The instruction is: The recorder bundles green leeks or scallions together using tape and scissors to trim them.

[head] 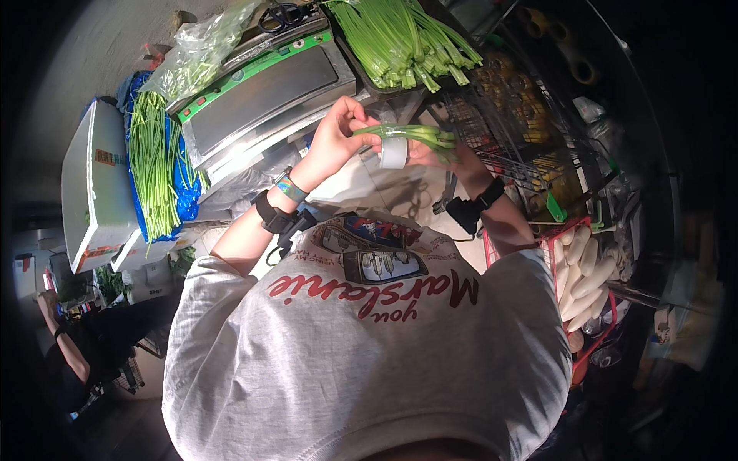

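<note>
My left hand (337,135) is raised at the centre, thumb and fingers on one end of a small bunch of green stalks (412,133). My right hand (441,155) is at the other end of the bunch, its fingers partly hidden behind the stalks. A roll of clear or white tape (394,153) hangs just under the bunch between both hands; which fingers carry it cannot be told. Clear film or tape shines around the stalks. Beyond my hands, a wrapping machine with a metal plate (265,86) and a green control strip stands on the far side.
Bundled green stalks (398,46) fill a dark tray at the top. Long thin greens (153,167) lie on blue plastic by a white foam box (101,178) at left. A red basket (548,253) holds white radishes (582,276) at right. Another person's arm (69,346) shows at lower left.
</note>
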Demonstrator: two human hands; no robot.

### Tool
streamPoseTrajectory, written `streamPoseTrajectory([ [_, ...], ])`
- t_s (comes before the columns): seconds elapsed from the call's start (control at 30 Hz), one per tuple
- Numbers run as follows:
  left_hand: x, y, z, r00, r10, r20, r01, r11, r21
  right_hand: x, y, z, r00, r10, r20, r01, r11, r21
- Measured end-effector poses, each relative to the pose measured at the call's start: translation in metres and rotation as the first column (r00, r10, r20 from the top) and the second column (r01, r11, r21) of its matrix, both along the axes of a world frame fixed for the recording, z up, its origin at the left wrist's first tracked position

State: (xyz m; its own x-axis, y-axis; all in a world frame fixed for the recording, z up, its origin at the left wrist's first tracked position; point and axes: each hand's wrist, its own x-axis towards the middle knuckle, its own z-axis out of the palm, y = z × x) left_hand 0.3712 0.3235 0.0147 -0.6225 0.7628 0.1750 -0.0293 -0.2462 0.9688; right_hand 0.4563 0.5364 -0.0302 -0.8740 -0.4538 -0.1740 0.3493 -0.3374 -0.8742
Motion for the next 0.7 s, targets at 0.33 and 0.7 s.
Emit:
streamPoseTrajectory([
  [0.33, -0.009, 0.005, -0.017, 0.990, 0.139, 0.007, -0.137, 0.980, -0.142, 0.068, -0.056, 0.031, 0.919, -0.386, -0.079, 0.393, 0.906, 0.154],
  [0.7, 0.014, 0.008, 0.001, 0.786, -0.112, -0.608, 0.017, 0.987, -0.160, 0.047, -0.015, 0.096, 0.730, -0.454, -0.511, 0.619, 0.757, 0.211],
])
